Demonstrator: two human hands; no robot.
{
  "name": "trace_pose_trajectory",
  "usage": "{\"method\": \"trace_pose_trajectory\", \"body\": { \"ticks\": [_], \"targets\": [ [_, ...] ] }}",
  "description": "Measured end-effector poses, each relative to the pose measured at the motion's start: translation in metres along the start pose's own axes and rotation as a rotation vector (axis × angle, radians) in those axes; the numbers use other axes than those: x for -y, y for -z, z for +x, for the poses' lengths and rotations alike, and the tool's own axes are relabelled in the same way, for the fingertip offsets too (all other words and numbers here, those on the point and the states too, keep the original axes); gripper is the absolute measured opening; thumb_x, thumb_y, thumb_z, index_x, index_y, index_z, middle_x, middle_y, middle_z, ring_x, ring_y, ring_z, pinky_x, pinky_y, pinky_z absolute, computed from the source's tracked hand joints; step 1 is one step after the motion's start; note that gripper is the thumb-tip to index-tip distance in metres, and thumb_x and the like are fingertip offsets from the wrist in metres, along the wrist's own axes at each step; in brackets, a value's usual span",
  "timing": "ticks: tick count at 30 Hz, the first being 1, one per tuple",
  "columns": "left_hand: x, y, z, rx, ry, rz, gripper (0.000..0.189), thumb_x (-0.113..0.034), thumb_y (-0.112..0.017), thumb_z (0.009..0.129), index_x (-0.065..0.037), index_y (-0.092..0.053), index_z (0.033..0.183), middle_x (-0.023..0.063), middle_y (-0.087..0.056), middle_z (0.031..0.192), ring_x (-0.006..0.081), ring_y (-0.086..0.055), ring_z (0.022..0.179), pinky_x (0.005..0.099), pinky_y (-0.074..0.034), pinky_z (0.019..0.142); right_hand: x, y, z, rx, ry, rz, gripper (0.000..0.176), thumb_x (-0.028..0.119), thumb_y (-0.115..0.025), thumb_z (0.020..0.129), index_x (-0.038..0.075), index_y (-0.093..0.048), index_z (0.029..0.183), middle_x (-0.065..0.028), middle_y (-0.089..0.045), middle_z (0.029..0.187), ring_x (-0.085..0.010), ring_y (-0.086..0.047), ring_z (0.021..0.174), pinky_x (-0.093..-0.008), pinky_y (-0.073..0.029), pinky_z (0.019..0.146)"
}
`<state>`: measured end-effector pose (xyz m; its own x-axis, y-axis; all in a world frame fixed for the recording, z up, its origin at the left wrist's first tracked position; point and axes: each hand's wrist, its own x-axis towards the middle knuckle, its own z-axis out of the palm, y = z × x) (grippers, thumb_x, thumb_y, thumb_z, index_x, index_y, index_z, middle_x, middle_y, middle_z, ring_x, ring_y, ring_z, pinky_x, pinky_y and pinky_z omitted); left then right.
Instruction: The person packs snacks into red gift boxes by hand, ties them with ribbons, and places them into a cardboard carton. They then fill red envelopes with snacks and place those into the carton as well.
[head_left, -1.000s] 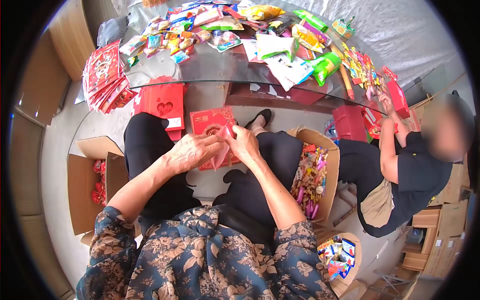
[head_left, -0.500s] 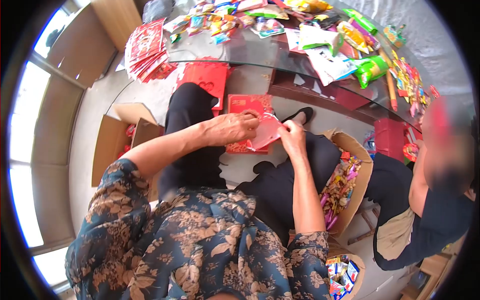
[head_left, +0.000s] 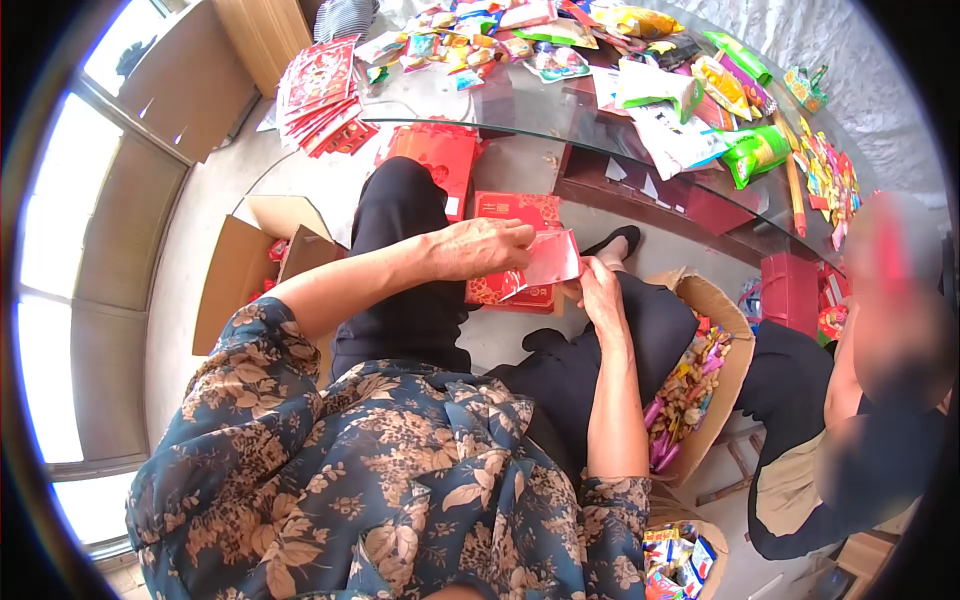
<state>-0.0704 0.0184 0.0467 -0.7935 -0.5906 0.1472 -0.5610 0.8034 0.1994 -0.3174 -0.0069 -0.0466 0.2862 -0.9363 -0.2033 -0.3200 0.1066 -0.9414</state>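
A small red and clear packet point(head_left: 550, 259) is held between my two hands above my lap. My left hand point(head_left: 485, 248) has its fingers closed at the packet's left edge. On the other side, my right hand point(head_left: 601, 291) pinches the packet's right lower corner. Behind and below the packet lies a red patterned box point(head_left: 505, 207) with gold print. Another red box point(head_left: 440, 160) sits further back, near the glass table's edge. What my left fingertips grip is too small to make out.
Snack bags point(head_left: 680, 140) and a stack of red packets point(head_left: 320, 95) lie on the glass table point(head_left: 520, 105). An open carton of sweets point(head_left: 735, 400) stands by my right leg, another carton point(head_left: 235, 270) at left. A co-worker point(head_left: 800, 440) sits at right.
The packet has turned and now shows its broad clear face. White strands seen at its top earlier no longer show. The whole view has shifted slightly.
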Motion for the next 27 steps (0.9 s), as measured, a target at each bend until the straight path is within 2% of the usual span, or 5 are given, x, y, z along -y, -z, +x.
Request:
{"method": "trace_pose_trajectory", "body": {
  "ticks": [2,11,16,22,27],
  "targets": [
    [-0.002,0.008,-0.007,-0.02,0.047,0.008,0.007,-0.009,-0.059,0.078,-0.004,-0.056,0.081,0.0099,-0.049,0.094,0.0255,-0.058,0.091,0.0357,-0.052,0.074,-0.006,-0.006,0.006,0.022,-0.036,-0.042,0.038,0.032,-0.048,0.095,0.002,-0.062,0.114,-0.0093,-0.067,0.089,-0.0135,-0.061,0.082,-0.0286,-0.048,0.065],
    [0.023,0.006,-0.058,-0.222,0.108,0.014,0.011,-0.007,-0.062,0.077,-0.004,-0.051,0.077,0.0096,-0.046,0.089,0.0252,-0.054,0.088,0.0363,-0.049,0.073,0.041,-0.033,0.004,0.354,-0.11,0.114,0.028,0.03,-0.062,0.091,0.004,-0.064,0.103,0.002,-0.064,0.081,-0.0045,-0.054,0.068,-0.0216,-0.038,0.056],
    [0.033,0.012,-0.076,-0.247,0.157,-0.019,0.011,-0.006,-0.062,0.079,-0.004,-0.051,0.079,0.011,-0.046,0.092,0.0272,-0.054,0.09,0.0374,-0.049,0.075,0.042,-0.04,0.019,0.173,-0.146,0.099,0.017,0.022,-0.062,0.09,0.005,-0.067,0.092,0.0008,-0.066,0.075,-0.0064,-0.058,0.061,-0.0205,-0.039,0.055],
    [0.056,0.007,-0.072,-0.241,0.188,-0.001,0.008,-0.007,-0.062,0.079,-0.004,-0.054,0.082,0.0116,-0.047,0.092,0.0276,-0.058,0.091,0.0377,-0.052,0.08,0.046,-0.036,0.029,0.015,-0.144,-0.109,0.025,0.017,-0.057,0.091,0.002,-0.064,0.11,-0.0042,-0.067,0.097,-0.0119,-0.065,0.08,-0.0237,-0.047,0.061],
    [0.076,-0.004,-0.055,-0.298,0.188,-0.034,0.01,-0.006,-0.062,0.075,-0.003,-0.055,0.081,0.0117,-0.047,0.095,0.0268,-0.058,0.091,0.0365,-0.052,0.077,0.067,-0.03,0.047,-0.072,0.0,-0.189,0.025,0.015,-0.061,0.088,0.002,-0.065,0.109,-0.006,-0.068,0.098,-0.0135,-0.065,0.085,-0.026,-0.049,0.071]
  ]
}}
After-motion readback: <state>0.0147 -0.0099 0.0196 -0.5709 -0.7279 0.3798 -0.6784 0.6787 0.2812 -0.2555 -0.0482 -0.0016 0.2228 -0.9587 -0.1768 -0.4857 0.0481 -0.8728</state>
